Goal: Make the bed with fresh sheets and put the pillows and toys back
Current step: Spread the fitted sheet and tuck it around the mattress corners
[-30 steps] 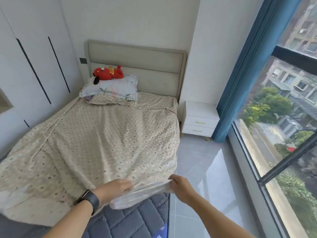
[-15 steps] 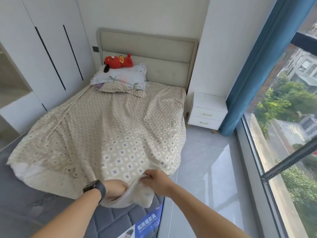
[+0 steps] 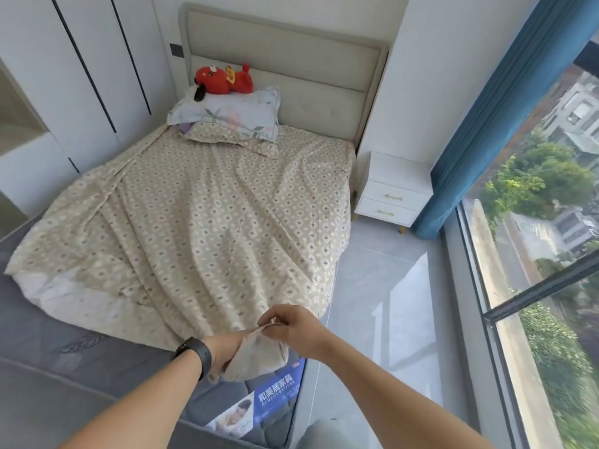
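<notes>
while both hands meet at the bed's near right corner, the sheet [image 3: 201,228] runs lengthwise away toward the headboard [image 3: 282,59]; the right hand [image 3: 291,325] pinches its hem; the left hand [image 3: 227,346] is tucked into the bunched corner, its fingers hidden, so its grip cannot be told; bare mattress [image 3: 48,367] shows nearest, so the corner wants drawing down over it.

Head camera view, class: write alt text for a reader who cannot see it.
Both hands hold the near corner of a patterned sheet at the foot of a bed: the left hand reaches under it, the right hand pinches its edge. Grey mattress shows bare; a red plush toy lies on stacked pillows.
</notes>
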{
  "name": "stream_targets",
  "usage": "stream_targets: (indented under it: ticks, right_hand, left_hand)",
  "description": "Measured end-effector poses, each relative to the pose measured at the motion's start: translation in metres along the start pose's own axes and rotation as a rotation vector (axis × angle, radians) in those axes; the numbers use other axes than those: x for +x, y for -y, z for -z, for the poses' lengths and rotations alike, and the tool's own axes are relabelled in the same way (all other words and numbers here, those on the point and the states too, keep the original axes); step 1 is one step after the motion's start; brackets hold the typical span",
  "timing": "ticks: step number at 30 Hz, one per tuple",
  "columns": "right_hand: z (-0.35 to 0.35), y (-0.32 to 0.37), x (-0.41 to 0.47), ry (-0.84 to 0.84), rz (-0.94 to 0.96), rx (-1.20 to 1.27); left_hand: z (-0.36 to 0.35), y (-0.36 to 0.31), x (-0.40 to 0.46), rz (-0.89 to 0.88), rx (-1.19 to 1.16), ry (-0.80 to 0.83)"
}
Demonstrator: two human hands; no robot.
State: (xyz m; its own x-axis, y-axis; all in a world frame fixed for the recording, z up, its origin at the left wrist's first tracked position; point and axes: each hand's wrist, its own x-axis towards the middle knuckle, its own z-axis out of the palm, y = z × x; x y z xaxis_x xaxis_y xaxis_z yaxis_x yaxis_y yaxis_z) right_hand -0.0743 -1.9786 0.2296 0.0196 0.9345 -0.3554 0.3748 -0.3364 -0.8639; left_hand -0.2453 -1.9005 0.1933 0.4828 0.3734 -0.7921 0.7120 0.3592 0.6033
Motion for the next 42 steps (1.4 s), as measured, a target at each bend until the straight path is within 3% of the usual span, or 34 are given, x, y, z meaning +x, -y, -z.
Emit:
stream_targets:
  ticks: [3, 7, 10, 12, 17, 21, 24, 26, 28, 30, 32, 36, 38, 42]
  right_hand:
    - [0.011, -0.011, 0.008, -0.003, 0.059, 0.045]
    - [0.027, -0.028, 0.025, 0.113, 0.057, 0.019]
    - [0.043, -0.037, 0.038, 0.358, 0.039, -0.346]
    - [0.05, -0.043, 0.046, 0.435, 0.078, -0.567]
    - [0.07, -0.061, 0.07, 0.295, 0.16, -0.813]
    - [0.072, -0.06, 0.078, 0.308, 0.096, -0.556]
    - [0.06, -0.049, 0.079, 0.378, 0.19, -0.553]
    - [0.047, -0.046, 0.078, 0.457, 0.226, -0.725]
    - [0.035, -0.046, 0.078, 0.378, 0.233, -0.888]
    - [0.032, -0.045, 0.085, 0.155, 0.214, -0.823]
    - [0.037, -0.04, 0.093, -0.01, 0.126, -0.679]
    - [0.04, -0.016, 0.094, -0.053, 0.023, -0.296]
    - [0.034, 0.01, 0.089, -0.085, 0.09, -0.191]
    - [0.026, 0.055, 0.082, -0.104, 0.292, -0.098]
  left_hand:
    - [0.009, -0.001, 0.006, -0.038, -0.164, 0.097]
    - [0.019, -0.019, -0.01, -0.093, -0.141, 0.141]
    - [0.023, -0.029, -0.023, -0.122, -0.088, 0.135]
    - [0.026, -0.032, -0.029, -0.126, -0.058, 0.094]
    - [0.05, -0.04, -0.058, -0.001, 0.159, -0.091]
    - [0.065, -0.035, -0.08, 0.231, 0.588, -0.197]
    - [0.06, -0.049, -0.087, 0.046, 0.363, -0.21]
    - [0.062, -0.061, -0.091, -0.117, 0.099, -0.258]
    - [0.077, -0.064, -0.102, -0.179, -0.064, -0.326]
    - [0.099, -0.061, -0.109, -0.135, -0.067, -0.373]
    - [0.115, -0.059, -0.114, -0.026, 0.151, -0.409]
    - [0.119, -0.059, -0.108, 0.204, 0.542, -0.348]
    - [0.105, -0.059, -0.085, 0.164, 0.628, -0.279]
    - [0.059, -0.062, -0.036, -0.166, 0.555, -0.301]
